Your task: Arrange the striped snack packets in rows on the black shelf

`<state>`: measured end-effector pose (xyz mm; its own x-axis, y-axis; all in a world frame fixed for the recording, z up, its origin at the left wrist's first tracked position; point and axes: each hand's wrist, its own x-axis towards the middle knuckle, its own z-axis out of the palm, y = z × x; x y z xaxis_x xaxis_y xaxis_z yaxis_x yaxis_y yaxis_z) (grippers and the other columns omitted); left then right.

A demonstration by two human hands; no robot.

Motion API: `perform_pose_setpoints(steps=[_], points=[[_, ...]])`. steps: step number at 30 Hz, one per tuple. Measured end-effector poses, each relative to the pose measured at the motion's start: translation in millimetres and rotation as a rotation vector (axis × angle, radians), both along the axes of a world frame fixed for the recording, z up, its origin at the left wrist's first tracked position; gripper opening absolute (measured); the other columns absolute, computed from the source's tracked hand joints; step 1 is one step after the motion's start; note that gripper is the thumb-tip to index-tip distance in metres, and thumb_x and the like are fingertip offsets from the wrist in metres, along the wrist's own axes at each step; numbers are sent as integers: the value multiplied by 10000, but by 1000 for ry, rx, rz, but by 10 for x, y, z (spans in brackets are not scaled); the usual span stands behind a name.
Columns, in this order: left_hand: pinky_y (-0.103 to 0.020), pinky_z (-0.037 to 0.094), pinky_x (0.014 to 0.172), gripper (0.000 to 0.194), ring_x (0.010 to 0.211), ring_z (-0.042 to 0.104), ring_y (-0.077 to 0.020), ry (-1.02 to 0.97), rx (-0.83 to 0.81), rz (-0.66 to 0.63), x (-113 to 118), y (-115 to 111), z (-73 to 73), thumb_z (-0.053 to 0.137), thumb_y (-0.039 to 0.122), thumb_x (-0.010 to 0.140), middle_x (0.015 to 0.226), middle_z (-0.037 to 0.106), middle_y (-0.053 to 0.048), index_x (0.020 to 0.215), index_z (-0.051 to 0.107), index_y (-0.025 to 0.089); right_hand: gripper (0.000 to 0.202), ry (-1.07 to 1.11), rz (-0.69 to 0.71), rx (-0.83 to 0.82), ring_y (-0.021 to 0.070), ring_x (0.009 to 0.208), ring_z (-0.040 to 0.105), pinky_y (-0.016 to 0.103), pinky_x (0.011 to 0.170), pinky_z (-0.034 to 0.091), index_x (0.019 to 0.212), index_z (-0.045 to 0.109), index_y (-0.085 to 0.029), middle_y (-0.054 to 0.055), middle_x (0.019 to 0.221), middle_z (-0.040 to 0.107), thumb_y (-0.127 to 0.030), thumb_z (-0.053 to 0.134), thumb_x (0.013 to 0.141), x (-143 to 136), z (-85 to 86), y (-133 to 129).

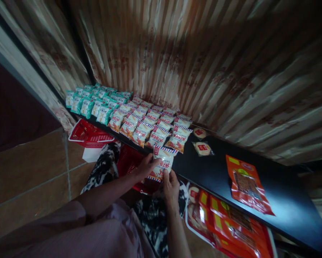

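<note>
A white and orange snack bag [163, 163] with striped edges is held between my two hands, just in front of the black shelf's edge. My left hand [146, 167] grips its left side, thumb on the front. At the lower right corner, my right hand [171, 184] pinches the same bag. Beyond them, rows of matching bags [141, 133] stand on the black shelf [204, 172]. Green and white bags [87, 106] fill the shelf's left end. Two round packaged items [202, 148] lie right of the rows.
An orange packet [247, 184] lies on the shelf's right part. Below the shelf are a red basket [89, 134] at left, another red basket [127, 161] near my knees, and a basket of orange packets [231, 225] at right. A pleated curtain [177, 53] hangs behind.
</note>
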<state>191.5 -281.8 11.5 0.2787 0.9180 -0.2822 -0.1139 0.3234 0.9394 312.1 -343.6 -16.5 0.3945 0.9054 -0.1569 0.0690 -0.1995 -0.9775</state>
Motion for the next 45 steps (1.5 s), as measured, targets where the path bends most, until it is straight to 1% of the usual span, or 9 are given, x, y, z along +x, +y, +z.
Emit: perform_pose_setpoints(steps=[5, 10, 14, 21, 28, 34, 37, 40, 45], points=[[-301, 471, 808, 466, 967, 614, -229, -36, 31, 5, 128, -38, -50, 679, 420, 730, 1051, 662, -97, 1089, 557, 149, 603, -55, -69, 0, 246, 882, 623, 336, 759, 481, 1145, 603, -135, 103, 981, 698, -603, 490, 782, 126, 15, -9], [-326, 465, 877, 404, 1042, 599, -242, 13, 83, 25, 234, -8, -106, 648, 373, 761, 1118, 645, -114, 1078, 550, 141, 585, -1, -29, 16, 251, 921, 623, 336, 782, 483, 1175, 598, -147, 94, 1038, 694, -580, 501, 796, 209, 110, -11], [-343, 469, 902, 374, 1063, 599, -247, 58, 104, 48, 279, 39, -144, 628, 343, 777, 1133, 644, -118, 1080, 546, 140, 618, 44, 42, 11, 253, 961, 619, 345, 832, 474, 1228, 561, -140, 93, 1083, 683, -564, 549, 778, 278, 120, 19], [-345, 485, 906, 326, 1053, 617, -230, 58, 187, 1, 378, 136, -123, 591, 275, 805, 1121, 659, -111, 1100, 523, 153, 592, -107, 18, -4, 241, 833, 637, 308, 707, 489, 1131, 626, -145, 80, 972, 711, -590, 567, 745, 406, 129, 131], [-351, 494, 910, 287, 1033, 615, -200, 328, 447, 7, 465, 188, -151, 523, 236, 838, 1101, 655, -76, 1121, 527, 182, 552, -130, -32, 17, 237, 807, 635, 317, 702, 486, 1061, 622, -150, 87, 934, 708, -597, 536, 748, 537, 113, 316], [-426, 470, 965, 413, 1106, 558, -234, 596, 725, 42, 515, 171, -203, 489, 135, 790, 1179, 591, -120, 1202, 484, 163, 530, -272, -46, -20, 244, 778, 641, 329, 695, 476, 1022, 633, -172, 84, 899, 712, -611, 491, 760, 652, 38, 484], [-445, 440, 1015, 476, 1207, 488, -244, 609, 808, 15, 550, 197, -254, 465, 102, 782, 1278, 523, -140, 1255, 436, 150, 531, -318, -29, -35, 251, 806, 638, 341, 720, 469, 1031, 626, -182, 86, 913, 706, -615, 466, 769, 682, 44, 565], [-450, 433, 1028, 522, 1240, 456, -240, 590, 807, 20, 581, 229, -313, 459, 84, 777, 1308, 493, -138, 1289, 395, 162, 548, -333, -24, -32, 260, 856, 627, 364, 760, 465, 1055, 609, -177, 107, 960, 688, -618, 441, 778, 694, 41, 627], [-440, 464, 996, 542, 1222, 469, -228, 524, 776, 19, 582, 267, -358, 452, 73, 778, 1295, 497, -117, 1302, 376, 186, 594, -415, -83, 79, 294, 1090, 537, 432, 929, 403, 1069, 614, -156, 163, 1155, 602, -632, 437, 762, 686, -63, 697]])
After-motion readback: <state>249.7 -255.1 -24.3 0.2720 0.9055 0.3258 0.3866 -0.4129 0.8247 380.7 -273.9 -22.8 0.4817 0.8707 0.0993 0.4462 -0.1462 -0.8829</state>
